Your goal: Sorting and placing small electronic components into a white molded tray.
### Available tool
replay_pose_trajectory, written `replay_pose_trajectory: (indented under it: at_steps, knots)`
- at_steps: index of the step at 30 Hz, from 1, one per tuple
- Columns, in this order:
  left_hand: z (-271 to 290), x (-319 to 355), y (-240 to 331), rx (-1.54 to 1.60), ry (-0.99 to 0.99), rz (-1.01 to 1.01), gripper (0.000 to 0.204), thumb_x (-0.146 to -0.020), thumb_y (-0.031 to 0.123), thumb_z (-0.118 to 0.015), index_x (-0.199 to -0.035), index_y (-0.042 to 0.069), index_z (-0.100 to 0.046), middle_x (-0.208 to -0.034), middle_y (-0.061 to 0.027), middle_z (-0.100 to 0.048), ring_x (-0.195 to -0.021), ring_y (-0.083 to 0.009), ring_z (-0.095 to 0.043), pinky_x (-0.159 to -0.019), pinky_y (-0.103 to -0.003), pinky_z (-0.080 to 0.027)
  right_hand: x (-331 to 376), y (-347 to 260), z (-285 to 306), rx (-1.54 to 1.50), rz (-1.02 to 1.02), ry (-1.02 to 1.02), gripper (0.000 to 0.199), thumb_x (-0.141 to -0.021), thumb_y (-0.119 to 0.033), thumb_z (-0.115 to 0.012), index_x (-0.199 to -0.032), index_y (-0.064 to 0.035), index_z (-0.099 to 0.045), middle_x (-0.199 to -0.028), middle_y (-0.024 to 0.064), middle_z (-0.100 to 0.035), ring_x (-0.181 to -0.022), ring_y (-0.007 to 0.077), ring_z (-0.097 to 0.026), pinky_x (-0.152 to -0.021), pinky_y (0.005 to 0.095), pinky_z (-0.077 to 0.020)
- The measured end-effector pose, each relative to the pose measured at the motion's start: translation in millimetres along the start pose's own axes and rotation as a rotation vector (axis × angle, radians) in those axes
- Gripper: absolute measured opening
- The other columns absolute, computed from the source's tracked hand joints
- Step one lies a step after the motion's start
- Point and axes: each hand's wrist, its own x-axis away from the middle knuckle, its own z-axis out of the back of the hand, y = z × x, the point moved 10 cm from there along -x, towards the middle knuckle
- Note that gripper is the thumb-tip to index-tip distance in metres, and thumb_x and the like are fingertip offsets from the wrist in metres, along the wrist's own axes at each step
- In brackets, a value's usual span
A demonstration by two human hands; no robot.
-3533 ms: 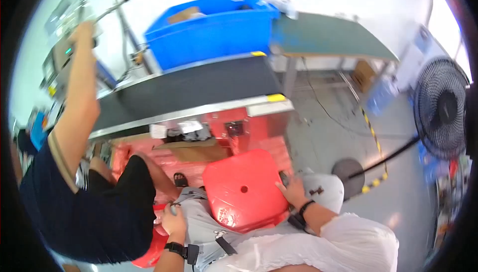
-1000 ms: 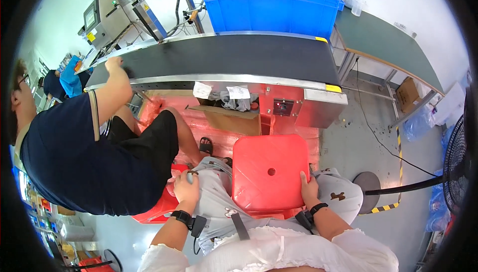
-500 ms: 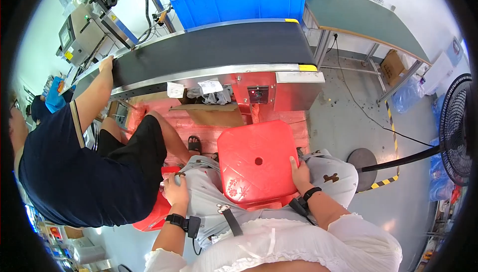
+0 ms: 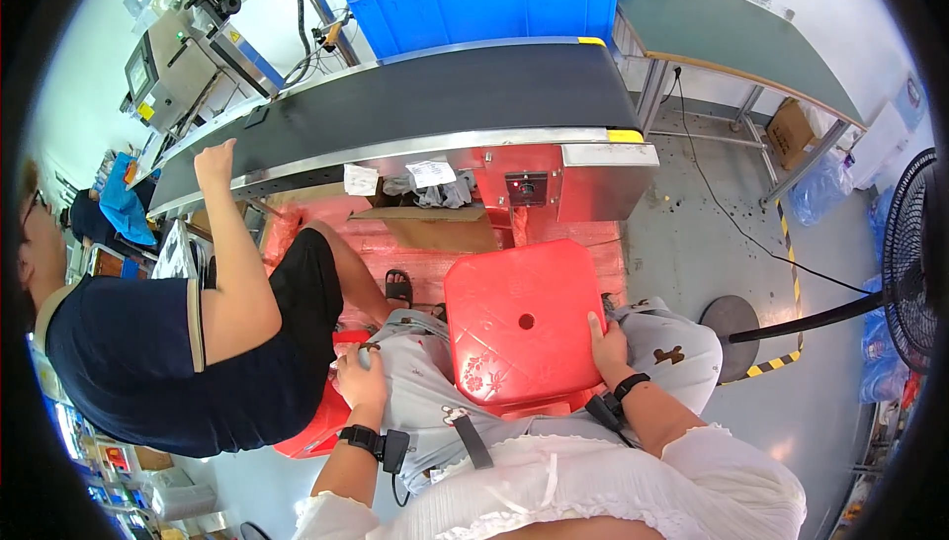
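Observation:
A red plastic stool (image 4: 526,318) with a round hole in its top stands between my knees. My right hand (image 4: 611,350) grips its right edge, thumb on the top face; the other fingers are partly hidden. My left hand (image 4: 362,380) rests on my left thigh, thumb and fingers apart, with the grey trousers (image 4: 407,367) showing between them. Black bands circle both wrists. In front of me runs a black conveyor belt (image 4: 435,95), which neither of my hands touches. A small dark flat piece (image 4: 256,115) lies towards its left end.
A co-worker (image 4: 168,352) sits close on my left, a hand (image 4: 215,163) raised by the belt. Behind it stand a blue crate (image 4: 484,11) and a green table (image 4: 727,41). An open carton (image 4: 435,229) sits below; a black fan (image 4: 909,263) is at right.
The co-worker's hand has come back off the belt, and the elbow is bent. A small dark piece now shows on the belt. My hands keep their places; the view has shifted slightly.

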Motion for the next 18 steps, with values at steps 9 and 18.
replay_pose_trajectory:
  at_steps: [9, 18]
  knots:
    - [-1, -4, 0, -0.008, -0.044, -0.002, 0.046, -0.084, 0.038, -0.052, -0.117, 0.006, -0.055, -0.117, -0.0196, -0.053, -0.108, -0.0352, -0.051, -0.091, -0.043, -0.041, 2, -7, 3, 0.009, 0.017, 0.013, 0.075, -0.083, -0.06, -0.048, -0.105, 0.0112, -0.054, -0.099, 0.0313, -0.059, -0.096, 0.0437, -0.057, -0.084, 0.0454, -0.0445]
    - [-2, -2, -4, 0.015, -0.002, -0.022, 0.042, -0.083, 0.036, -0.053, -0.111, 0.005, -0.058, -0.113, -0.0206, -0.055, -0.106, -0.0355, -0.052, -0.089, -0.043, -0.042, -3, 5, -6, 0.003, 0.016, -0.007, 0.078, -0.083, -0.061, -0.047, -0.108, 0.0124, -0.052, -0.105, 0.032, -0.056, -0.101, 0.0433, -0.055, -0.087, 0.045, -0.0433]
